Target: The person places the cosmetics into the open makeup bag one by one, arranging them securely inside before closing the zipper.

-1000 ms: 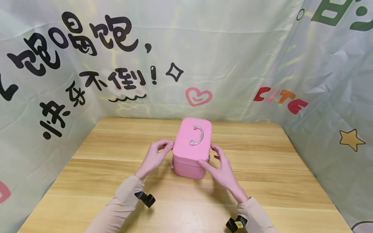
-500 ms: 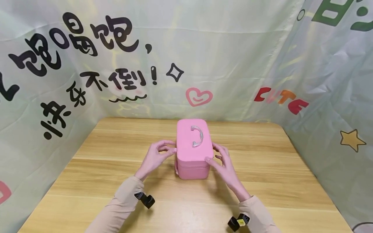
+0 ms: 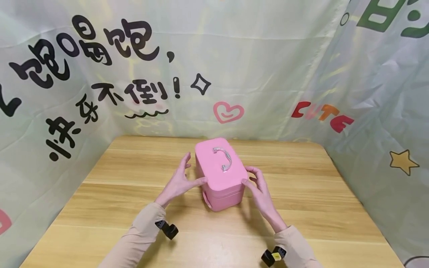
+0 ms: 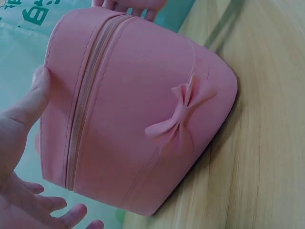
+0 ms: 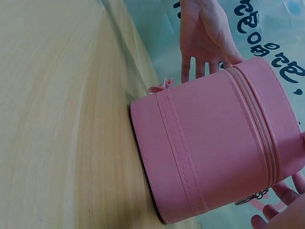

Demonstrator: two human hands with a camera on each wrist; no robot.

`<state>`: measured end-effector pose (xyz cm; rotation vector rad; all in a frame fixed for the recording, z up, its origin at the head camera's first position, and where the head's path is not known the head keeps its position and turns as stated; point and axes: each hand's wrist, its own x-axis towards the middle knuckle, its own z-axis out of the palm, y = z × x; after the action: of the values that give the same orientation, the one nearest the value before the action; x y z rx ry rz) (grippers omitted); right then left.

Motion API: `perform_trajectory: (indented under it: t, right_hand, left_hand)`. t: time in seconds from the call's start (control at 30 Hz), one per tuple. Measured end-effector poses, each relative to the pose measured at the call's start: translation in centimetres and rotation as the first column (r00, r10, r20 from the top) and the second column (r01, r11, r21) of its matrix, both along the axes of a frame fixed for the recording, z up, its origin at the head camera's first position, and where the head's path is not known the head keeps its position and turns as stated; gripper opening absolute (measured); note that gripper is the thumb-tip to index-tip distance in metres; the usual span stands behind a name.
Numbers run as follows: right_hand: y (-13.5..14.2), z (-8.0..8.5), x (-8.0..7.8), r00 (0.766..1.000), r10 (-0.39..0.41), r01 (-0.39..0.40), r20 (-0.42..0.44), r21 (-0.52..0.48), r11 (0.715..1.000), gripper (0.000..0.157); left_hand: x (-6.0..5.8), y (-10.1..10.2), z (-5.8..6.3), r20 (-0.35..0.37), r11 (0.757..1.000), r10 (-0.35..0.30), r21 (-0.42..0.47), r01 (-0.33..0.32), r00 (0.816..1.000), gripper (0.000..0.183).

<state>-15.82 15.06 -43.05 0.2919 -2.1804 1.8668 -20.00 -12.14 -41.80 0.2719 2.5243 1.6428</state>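
Observation:
A pink vanity case (image 3: 218,178) stands upright on the table, turned at an angle, with a silver handle (image 3: 229,158) on its lid. My left hand (image 3: 179,182) is at its left side, thumb tip against the lid's near-left edge and fingers spread apart from the case. At the near-right corner my right hand (image 3: 262,197) holds the case between thumb and fingers. The left wrist view shows a pink bow (image 4: 183,112) on one side and a zipper (image 4: 86,105) running shut below the lid. Metal zipper pulls (image 5: 255,196) hang at the case's side in the right wrist view.
The case rests on a wooden table (image 3: 117,193). Pale printed curtains (image 3: 261,67) hang along the back and both sides. A small black camera (image 3: 167,229) sits at the left wrist, another black camera (image 3: 274,256) at the right.
The case has turned counter-clockwise as seen from above, its far end swinging left. My left fingers have spread and left its side. The right hand has stayed near the same corner.

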Motion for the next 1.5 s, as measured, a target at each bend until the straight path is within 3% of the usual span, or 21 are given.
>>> perform_trajectory:
  t: [0.23, 0.37, 0.53, 0.63, 0.77, 0.93, 1.1, 1.3, 1.5]
  right_hand:
    - [0.1, -0.1, 0.0, 1.000, -0.028, 0.027, -0.009, -0.021, 0.999, 0.036]
    - [0.1, -0.1, 0.1, 0.999, -0.033, 0.032, -0.017, -0.028, 0.999, 0.035]
    - [0.1, -0.2, 0.2, 0.999, -0.019, 0.018, -0.028, -0.009, 1.000, 0.037]
    - [0.1, -0.5, 0.2, 0.998, -0.011, 0.012, -0.054, 0.017, 1.000, 0.037]
    - [0.2, -0.8, 0.4, 0.997, -0.051, 0.054, -0.066, 0.052, 0.997, 0.036]
    - [0.3, -0.6, 0.2, 0.985, -0.169, 0.170, -0.039, 0.030, 0.985, 0.030]
    - [0.4, -0.3, -0.1, 0.960, -0.277, 0.277, -0.033, 0.005, 0.961, 0.015]
    - [0.5, 0.3, -0.3, 0.932, -0.359, 0.360, -0.046, 0.023, 0.933, 0.013]
    - [1.0, 0.1, -0.6, 0.916, -0.389, 0.394, -0.102, 0.041, 0.918, 0.012]
  left_hand:
    - [-0.4, 0.0, -0.1, 0.026, 1.000, -0.025, -0.018, 0.026, 0.999, 0.131]
    - [-1.5, -0.4, -0.1, 0.012, 0.995, -0.093, 0.022, 0.092, 0.996, 0.135]
    - [-3.0, -1.0, 0.1, -0.011, 0.982, -0.176, 0.073, 0.177, 0.984, 0.128]
    - [-3.5, -1.3, 0.2, -0.020, 0.980, -0.185, 0.071, 0.186, 0.983, 0.120]
    - [-3.8, -1.8, 0.2, 0.001, 0.984, -0.165, 0.074, 0.164, 0.986, 0.110]
    - [-3.5, -2.1, 0.0, 0.011, 0.987, -0.133, 0.088, 0.131, 0.991, 0.092]
    - [-3.4, -2.2, -0.2, -0.076, 0.992, -0.106, 0.062, 0.111, 0.991, 0.074]
    - [-3.1, -2.5, -0.3, -0.205, 0.995, -0.061, 0.060, 0.074, 0.977, 0.052]
    - [-2.6, -2.9, -0.4, -0.224, 0.994, 0.009, 0.105, 0.015, 0.975, 0.039]
